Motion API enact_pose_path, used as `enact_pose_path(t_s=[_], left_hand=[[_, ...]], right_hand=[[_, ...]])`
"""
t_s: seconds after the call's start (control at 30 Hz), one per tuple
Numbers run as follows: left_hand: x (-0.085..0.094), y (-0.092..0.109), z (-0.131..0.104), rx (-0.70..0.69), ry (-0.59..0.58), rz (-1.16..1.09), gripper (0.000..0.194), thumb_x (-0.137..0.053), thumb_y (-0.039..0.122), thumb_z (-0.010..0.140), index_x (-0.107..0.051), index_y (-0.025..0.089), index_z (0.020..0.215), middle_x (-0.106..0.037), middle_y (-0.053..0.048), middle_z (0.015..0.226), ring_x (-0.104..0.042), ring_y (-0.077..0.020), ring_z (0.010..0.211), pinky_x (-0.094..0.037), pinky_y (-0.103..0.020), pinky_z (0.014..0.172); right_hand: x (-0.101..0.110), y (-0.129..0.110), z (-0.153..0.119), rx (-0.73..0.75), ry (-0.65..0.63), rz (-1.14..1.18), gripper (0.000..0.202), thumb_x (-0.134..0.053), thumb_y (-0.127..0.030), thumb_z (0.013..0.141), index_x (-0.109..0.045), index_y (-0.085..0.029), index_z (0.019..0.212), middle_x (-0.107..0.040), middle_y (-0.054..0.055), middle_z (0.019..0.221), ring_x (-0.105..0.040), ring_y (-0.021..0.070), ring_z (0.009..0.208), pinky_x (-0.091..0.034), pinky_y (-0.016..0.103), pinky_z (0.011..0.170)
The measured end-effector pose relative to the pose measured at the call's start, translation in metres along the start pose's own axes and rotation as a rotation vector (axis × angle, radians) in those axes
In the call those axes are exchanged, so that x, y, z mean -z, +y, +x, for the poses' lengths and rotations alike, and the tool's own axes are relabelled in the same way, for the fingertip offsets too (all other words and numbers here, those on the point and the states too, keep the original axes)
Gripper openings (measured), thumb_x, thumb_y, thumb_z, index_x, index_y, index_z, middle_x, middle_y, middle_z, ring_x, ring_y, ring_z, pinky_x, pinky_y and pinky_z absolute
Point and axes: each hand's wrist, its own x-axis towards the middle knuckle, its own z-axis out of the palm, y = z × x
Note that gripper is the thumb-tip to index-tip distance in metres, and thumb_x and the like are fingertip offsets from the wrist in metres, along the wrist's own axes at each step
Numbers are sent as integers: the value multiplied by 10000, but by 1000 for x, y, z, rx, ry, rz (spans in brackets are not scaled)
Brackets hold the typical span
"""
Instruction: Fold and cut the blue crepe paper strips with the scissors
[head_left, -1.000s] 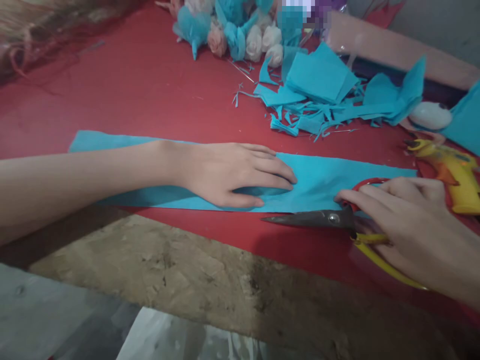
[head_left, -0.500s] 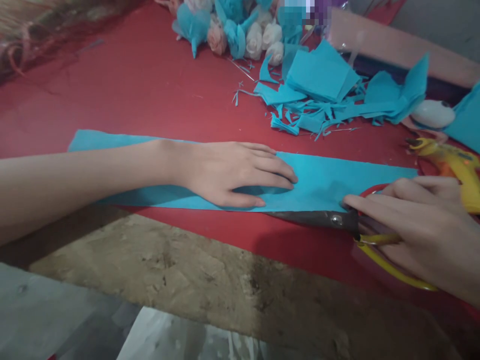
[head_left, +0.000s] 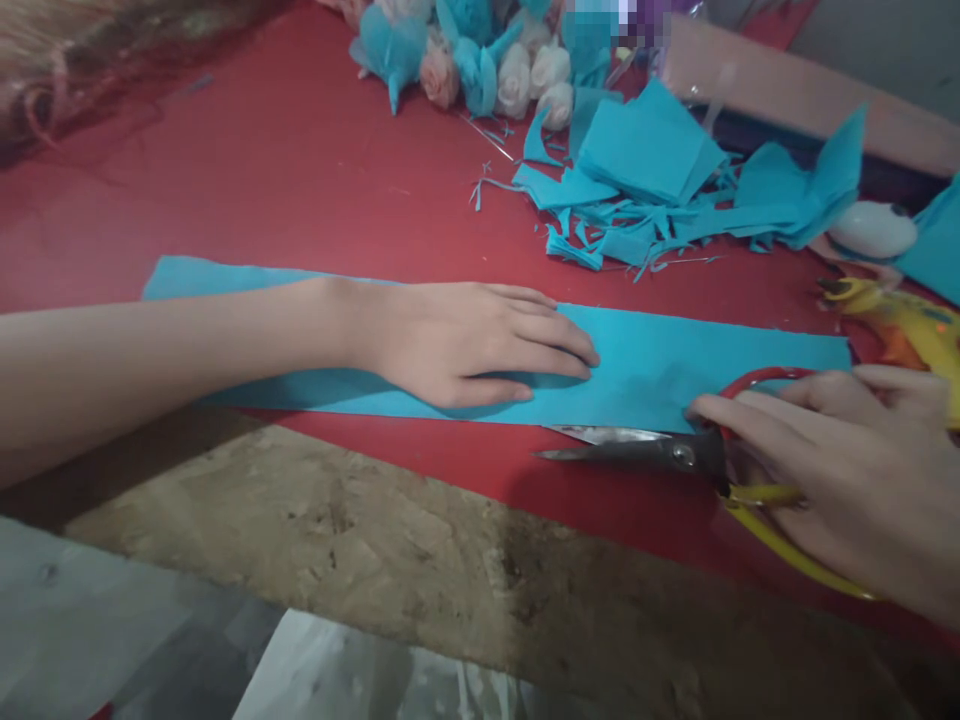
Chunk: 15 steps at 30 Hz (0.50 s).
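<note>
A long blue strip of paper or thin cloth (head_left: 645, 355) lies flat along the red-covered table. My left hand (head_left: 480, 345) rests on its middle, palm down with fingers stretched out. My right hand (head_left: 840, 470) grips scissors (head_left: 660, 453) with a red and a yellow handle loop. Their dark blades point left along the strip's near edge and are slightly parted. The thumb or a finger of that hand touches the strip close to the scissors' pivot. Whether a blade lies under the strip is hard to make out.
Beyond the strip lie blue cut pieces and scraps (head_left: 645, 150). Behind them are blue, white and pink fabric-like flowers (head_left: 514, 80). A yellow glue gun (head_left: 907, 315) lies at the right, near a white oval object (head_left: 874, 230). Bare wooden board (head_left: 375, 530) shows along the near edge.
The scissors' blades have parted a little and sit slightly farther right and nearer me, with my right hand moving along. My left hand stays on the strip.
</note>
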Motion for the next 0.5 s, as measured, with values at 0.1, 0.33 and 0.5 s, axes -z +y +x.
enact_pose_path(t_s=[0.1, 0.33, 0.5], left_hand=[[-1, -1, 0, -9, -8, 30, 411, -396, 225, 913, -516, 135, 1295, -467, -105, 1403, -379, -215, 1336, -228, -323, 1143], [0, 0, 0, 4, -35, 52, 430, -319, 245, 935, -497, 142, 1313, -450, -81, 1418, -366, -190, 1339, -210, -305, 1144], [1, 0, 1, -14, -22, 63, 435, -325, 223, 922, -506, 121, 1305, -467, -97, 1403, -388, -200, 1325, -229, -316, 1141]], right_hand=[[-1, -4, -3, -41, -13, -19, 310, -394, -134, 715, -526, -175, 992, -658, 59, 748, -489, 258, 668, -300, 446, 682], [-1, -3, -4, -32, 10, -84, 277, -404, -161, 746, -523, -149, 996, -633, 74, 716, -485, 261, 674, -284, 434, 665], [-4, -6, -2, -48, -17, -47, 294, -403, -154, 738, -539, -152, 998, -644, 88, 784, -482, 264, 697, -281, 421, 661]])
